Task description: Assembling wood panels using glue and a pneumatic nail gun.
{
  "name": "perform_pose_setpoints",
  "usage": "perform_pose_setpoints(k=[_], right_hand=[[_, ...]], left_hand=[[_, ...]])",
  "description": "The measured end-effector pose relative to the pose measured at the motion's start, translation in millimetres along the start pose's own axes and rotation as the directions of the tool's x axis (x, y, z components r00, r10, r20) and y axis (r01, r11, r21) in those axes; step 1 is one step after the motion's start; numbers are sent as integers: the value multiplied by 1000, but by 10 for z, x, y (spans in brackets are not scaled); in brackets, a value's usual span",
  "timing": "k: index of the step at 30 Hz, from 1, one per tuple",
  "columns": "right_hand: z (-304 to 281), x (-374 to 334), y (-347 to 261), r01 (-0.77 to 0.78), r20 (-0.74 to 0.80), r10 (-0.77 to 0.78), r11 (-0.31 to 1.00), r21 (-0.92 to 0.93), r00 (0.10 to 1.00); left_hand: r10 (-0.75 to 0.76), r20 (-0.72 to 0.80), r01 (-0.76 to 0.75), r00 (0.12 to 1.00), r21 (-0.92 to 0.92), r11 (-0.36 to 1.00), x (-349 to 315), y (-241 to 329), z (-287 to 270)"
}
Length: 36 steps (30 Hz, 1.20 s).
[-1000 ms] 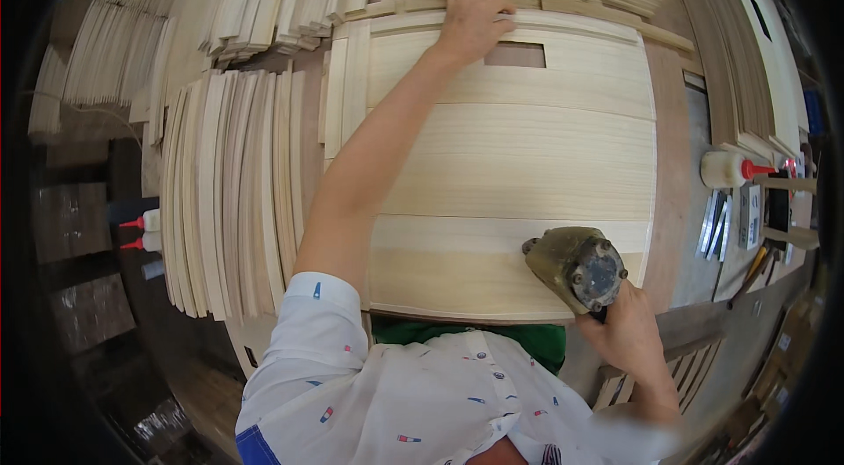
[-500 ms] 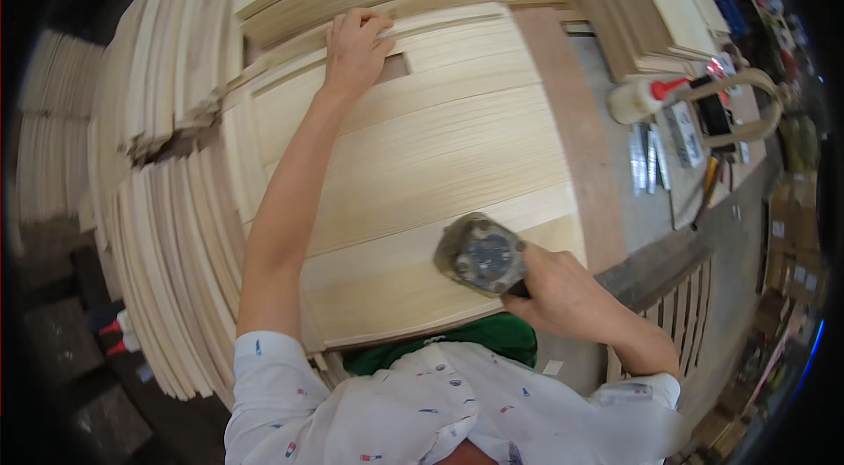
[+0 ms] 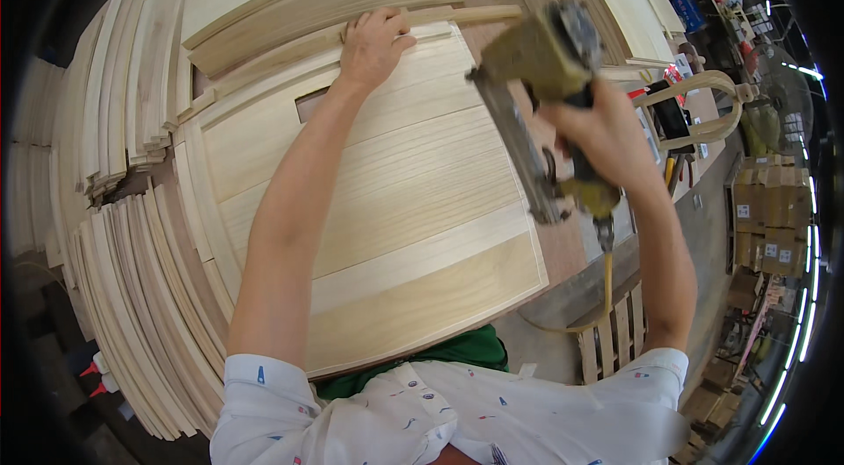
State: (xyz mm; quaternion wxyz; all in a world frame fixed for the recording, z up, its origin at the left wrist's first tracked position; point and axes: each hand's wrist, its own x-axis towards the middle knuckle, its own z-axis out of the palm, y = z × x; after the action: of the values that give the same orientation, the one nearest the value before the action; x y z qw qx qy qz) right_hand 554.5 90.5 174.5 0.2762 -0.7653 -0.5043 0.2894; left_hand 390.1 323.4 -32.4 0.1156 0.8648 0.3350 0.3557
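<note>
A pale wooden panel [image 3: 387, 192] made of several boards lies in front of me, with a rectangular cutout [image 3: 311, 105] near its far side. Along the far edge runs a narrow wooden strip [image 3: 431, 32]. My left hand [image 3: 376, 47] has its fingers bent over this strip, close to its right end. A nail gun [image 3: 545, 56] is in my right hand [image 3: 607, 131], raised over the panel's right edge and slightly blurred. My fingers wrap round its handle, and a yellowish air hose [image 3: 607, 280] hangs from its lower end.
Stacked boards [image 3: 334, 25] stand beyond the panel, more slats [image 3: 149, 307] to the left. At the right are a curved wooden frame [image 3: 734, 105] and hand tools. Farther right are cardboard boxes [image 3: 774, 210] and a fan [image 3: 774, 87]. A green cloth [image 3: 422, 359] lies at the near edge.
The nail gun has risen from the panel's near side and swung far right, now showing its side. My left hand has shifted right along the strip, past the cutout. The view has turned.
</note>
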Motion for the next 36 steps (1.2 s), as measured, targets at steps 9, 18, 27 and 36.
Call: perform_pose_setpoints(k=[9,18,27,36], right_hand=[[213,1153,51,76,32,-78,994,78,996],[377,1261,-27,74,49,-74,997,-7,996],[484,1326,77,84,7,-84,996,-43,996],[520,1305,-12,93,-7,-93,993,-69,996]], left_hand=[[-78,11,79,997,-60,995,15,29,-79],[-93,-6,92,996,-49,995,5,47,-34],[-171,48,163,984,137,977,-129,115,-171],[-396,28,341,918,457,822,-1654,-413,-1694]])
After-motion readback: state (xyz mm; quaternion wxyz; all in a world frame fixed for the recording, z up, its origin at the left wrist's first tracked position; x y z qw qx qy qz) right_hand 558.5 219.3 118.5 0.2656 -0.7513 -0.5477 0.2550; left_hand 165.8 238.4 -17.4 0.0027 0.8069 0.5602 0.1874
